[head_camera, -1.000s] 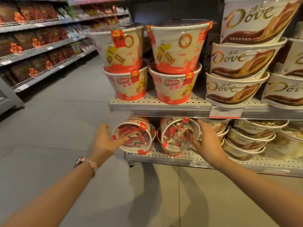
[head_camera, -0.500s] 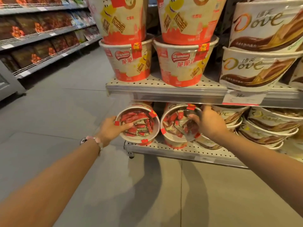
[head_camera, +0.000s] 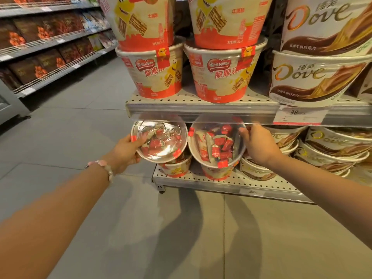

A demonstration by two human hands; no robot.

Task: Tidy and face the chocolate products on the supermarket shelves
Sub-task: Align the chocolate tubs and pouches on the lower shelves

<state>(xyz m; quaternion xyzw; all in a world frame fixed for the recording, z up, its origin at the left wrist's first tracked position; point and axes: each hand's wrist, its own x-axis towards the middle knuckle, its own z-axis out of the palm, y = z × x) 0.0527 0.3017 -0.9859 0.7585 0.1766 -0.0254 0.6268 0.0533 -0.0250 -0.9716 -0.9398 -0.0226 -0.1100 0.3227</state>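
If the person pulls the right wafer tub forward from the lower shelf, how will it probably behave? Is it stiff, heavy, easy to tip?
The right wafer tub looks fairly stiff, with a rigid rim and clear lid. It probably is light for its size, holding small wrapped pieces. It narrows toward the base and sits tilted on another tub, so it may tip; the right hand grips its rim.

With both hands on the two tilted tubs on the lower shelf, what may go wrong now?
1. The left tub leans out past the shelf edge; the left hand grips only its rim, so it may slip to the floor.
2. The right hand sits close beside the Dove tubs and may nudge them crooked.
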